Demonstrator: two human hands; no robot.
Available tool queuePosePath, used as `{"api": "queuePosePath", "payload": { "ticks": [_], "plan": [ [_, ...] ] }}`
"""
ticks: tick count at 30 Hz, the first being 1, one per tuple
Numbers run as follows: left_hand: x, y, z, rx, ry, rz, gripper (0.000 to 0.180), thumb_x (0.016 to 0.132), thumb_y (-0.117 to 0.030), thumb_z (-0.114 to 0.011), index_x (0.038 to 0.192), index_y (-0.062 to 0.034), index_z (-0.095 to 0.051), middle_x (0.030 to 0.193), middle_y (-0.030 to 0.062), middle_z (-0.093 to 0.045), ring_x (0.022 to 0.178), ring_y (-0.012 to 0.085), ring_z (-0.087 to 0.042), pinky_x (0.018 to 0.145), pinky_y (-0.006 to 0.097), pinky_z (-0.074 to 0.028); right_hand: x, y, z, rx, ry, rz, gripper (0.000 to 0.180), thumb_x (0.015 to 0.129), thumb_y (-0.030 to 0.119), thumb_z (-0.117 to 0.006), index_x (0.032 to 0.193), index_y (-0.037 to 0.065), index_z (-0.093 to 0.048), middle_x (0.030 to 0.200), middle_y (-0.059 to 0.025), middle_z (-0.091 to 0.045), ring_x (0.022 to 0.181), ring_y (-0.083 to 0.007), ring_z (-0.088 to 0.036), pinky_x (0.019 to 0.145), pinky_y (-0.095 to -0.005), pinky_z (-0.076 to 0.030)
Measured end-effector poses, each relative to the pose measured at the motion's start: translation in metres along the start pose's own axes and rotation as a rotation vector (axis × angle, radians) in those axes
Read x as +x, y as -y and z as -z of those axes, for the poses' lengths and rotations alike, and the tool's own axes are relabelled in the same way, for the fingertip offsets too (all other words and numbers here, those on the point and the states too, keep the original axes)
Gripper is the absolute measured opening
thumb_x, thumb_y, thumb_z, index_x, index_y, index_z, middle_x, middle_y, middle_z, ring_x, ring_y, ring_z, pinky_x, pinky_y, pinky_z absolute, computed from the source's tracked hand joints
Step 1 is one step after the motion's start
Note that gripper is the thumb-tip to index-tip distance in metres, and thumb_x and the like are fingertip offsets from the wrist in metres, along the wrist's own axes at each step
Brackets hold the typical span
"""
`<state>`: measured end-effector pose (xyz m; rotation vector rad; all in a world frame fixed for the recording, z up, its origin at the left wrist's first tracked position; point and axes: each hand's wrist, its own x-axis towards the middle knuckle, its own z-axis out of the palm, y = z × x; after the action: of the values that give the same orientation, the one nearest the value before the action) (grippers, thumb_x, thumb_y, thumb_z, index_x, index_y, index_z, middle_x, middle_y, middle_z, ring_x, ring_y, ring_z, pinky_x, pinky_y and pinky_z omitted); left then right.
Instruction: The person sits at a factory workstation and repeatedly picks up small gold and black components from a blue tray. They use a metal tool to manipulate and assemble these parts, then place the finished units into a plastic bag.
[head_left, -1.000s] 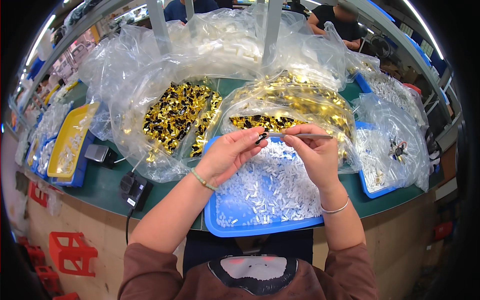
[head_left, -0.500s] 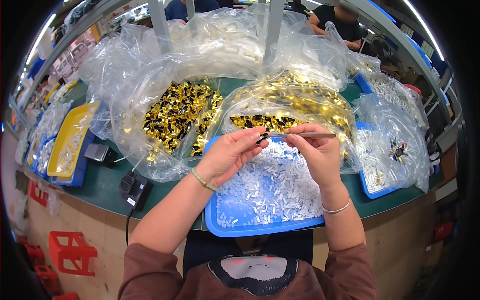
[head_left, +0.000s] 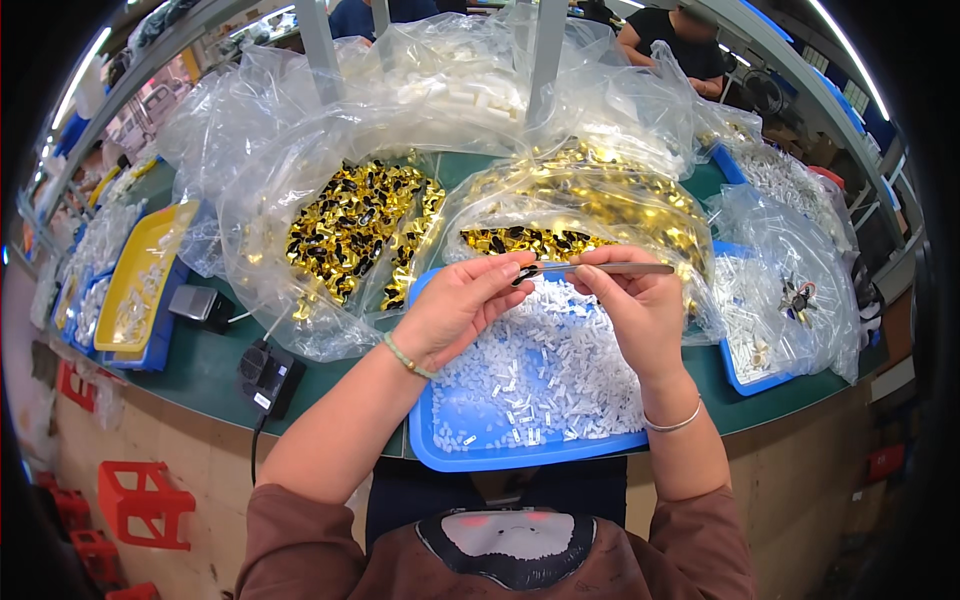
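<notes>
Between the thumb and fingers of my left hand (head_left: pixel 470 297) is a small black part (head_left: pixel 525 273), partly covered by the fingertips. My right hand (head_left: pixel 632 298) pinches a pair of metal tweezers (head_left: pixel 625 268), whose tip meets the black part. Both hands hover over a blue tray (head_left: pixel 470 462) strewn with small white plastic pieces (head_left: pixel 560 370). Just beyond it, clear plastic bags hold gold-and-black parts (head_left: pixel 355 225), with more gold-and-black parts (head_left: pixel 540 242) directly behind my hands.
A yellow tray (head_left: pixel 118 318) in a blue bin stands left, near a silver box (head_left: pixel 200 307) and a black corded device (head_left: pixel 268 378). At right, a blue tray (head_left: pixel 745 377) sits under plastic. Grey posts (head_left: pixel 546 60) rise behind; a person (head_left: pixel 675 50) sits beyond.
Almost nothing differs. Both hands keep the black part and the tweezers tip together in nearly the same place.
</notes>
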<state>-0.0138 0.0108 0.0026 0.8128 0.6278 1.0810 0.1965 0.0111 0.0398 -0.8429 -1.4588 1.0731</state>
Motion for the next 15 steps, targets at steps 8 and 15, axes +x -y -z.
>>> {"api": "queuePosePath", "payload": {
  "ticks": [8, 15],
  "plan": [
    [-0.0015, 0.0001, -0.0023, -0.004, -0.003, -0.027, 0.041, 0.099, -0.014, -0.053, 0.133, 0.0067, -0.047, 0.123, 0.0118, -0.060, 0.103, 0.0115, -0.062, 0.094, 0.022, -0.052, -0.0037, 0.0009, -0.0011, -0.029, 0.012, 0.056, 0.012, 0.086, 0.001, -0.067, 0.097, -0.004, -0.067, 0.087, -0.0074, -0.069, 0.080, -0.0111, -0.065, 0.073, -0.0222, -0.053],
    [-0.0036, -0.0004, -0.0075, 0.041, -0.023, -0.033, 0.036, 0.097, -0.009, -0.055, 0.129, 0.0054, -0.052, 0.119, 0.0107, -0.063, 0.101, 0.0109, -0.063, 0.092, 0.022, -0.052, -0.0067, -0.0036, -0.0064, -0.243, 0.001, 0.225, 0.011, 0.083, -0.001, -0.069, 0.093, 0.000, -0.069, 0.084, -0.0074, -0.069, 0.078, -0.0123, -0.066, 0.069, -0.0237, -0.053]
  ]
}}
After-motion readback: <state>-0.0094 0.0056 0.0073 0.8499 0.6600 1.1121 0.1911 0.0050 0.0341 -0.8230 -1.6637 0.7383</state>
